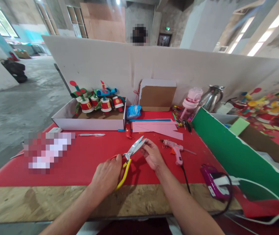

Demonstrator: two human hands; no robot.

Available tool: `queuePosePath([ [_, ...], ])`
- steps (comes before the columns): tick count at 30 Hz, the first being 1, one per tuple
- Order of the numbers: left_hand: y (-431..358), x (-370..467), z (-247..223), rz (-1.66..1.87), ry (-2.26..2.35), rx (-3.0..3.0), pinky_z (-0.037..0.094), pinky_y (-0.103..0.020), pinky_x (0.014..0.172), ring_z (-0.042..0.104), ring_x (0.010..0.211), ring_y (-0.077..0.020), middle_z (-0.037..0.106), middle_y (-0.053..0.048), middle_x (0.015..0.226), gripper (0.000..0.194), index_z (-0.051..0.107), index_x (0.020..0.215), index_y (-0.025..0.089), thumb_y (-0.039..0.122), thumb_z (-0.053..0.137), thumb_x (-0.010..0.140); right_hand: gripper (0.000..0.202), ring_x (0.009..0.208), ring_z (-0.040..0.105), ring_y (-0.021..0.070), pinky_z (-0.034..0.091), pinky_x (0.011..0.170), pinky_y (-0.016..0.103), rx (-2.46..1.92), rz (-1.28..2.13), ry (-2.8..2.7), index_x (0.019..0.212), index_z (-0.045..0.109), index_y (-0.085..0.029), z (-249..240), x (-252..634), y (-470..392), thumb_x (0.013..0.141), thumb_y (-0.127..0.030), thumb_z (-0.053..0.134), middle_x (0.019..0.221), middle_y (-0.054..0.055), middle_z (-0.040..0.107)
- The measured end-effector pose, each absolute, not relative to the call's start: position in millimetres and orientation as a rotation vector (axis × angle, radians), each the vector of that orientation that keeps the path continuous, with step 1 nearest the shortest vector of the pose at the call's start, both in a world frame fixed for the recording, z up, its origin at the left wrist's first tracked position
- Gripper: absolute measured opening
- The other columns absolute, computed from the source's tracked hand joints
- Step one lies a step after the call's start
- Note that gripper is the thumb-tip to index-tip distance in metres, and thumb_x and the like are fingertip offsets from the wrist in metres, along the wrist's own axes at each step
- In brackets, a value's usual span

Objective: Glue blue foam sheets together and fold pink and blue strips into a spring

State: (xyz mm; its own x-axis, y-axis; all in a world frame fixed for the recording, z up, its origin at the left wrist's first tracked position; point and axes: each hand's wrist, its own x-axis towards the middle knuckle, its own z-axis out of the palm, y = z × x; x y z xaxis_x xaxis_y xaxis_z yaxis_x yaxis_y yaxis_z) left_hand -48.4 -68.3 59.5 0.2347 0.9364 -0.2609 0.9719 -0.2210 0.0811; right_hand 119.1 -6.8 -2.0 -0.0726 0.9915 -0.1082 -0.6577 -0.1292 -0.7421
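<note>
My left hand [108,174] is wrapped around a pair of scissors [135,147] with one red and one yellow handle. The blades stand a little apart and point up and to the right, above the red tabletop. Close to the blade tips, my right hand [152,155] has its thumb and fingers pinched together; whatever is between them is too small or hidden to name. Beyond both hands lie several pink paper strips [154,126]. A pink glue gun [176,150] rests on its side to the right of my right hand.
At the back left, a white box [90,124] holds paper-cup figures. A green-sided box [218,153] borders the right, beside a purple power strip [214,182] with cables. A pen [91,134], a blue packet [133,111] and a metal jug [211,98] stand or lie around.
</note>
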Motion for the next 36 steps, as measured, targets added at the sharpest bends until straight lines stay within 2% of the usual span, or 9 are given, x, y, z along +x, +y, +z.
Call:
queuePosePath([
  [16,-67.9,-49.3,61.0,-0.291,1.789,2.265,0.050,-0.032,0.066,0.069,0.085,-0.0275,0.069,-0.014,0.087,0.019,0.049,0.102,0.014,0.020,0.035,0.092,0.023,0.071,0.063,0.0110,0.054,0.077,0.026,-0.733,1.575,-0.638,0.076,0.068,-0.020,-5.5,120.7,-5.5,0.057,-0.021,0.082,0.077,-0.003,0.067],
  [25,-70.0,-45.7,61.4,-0.271,1.816,2.246,0.050,-0.033,0.065,0.069,0.085,-0.0278,0.069,-0.014,0.089,0.020,0.049,0.102,0.014,0.020,0.033,0.093,0.023,0.070,0.062,0.0102,0.054,0.070,0.022,-0.732,1.581,-0.623,0.074,0.068,-0.019,-4.8,120.0,-5.6,0.056,-0.021,0.082,0.075,-0.003,0.067],
  [36,-70.5,-45.7,57.6,-0.269,1.860,2.227,0.049,-0.031,0.065,0.069,0.085,-0.0271,0.069,-0.014,0.085,0.020,0.049,0.102,0.015,0.019,0.032,0.093,0.021,0.067,0.063,0.0108,0.053,0.070,0.024,-0.738,1.645,-0.613,0.073,0.068,-0.018,-7.6,120.5,-4.7,0.057,-0.021,0.081,0.072,-0.002,0.068],
])
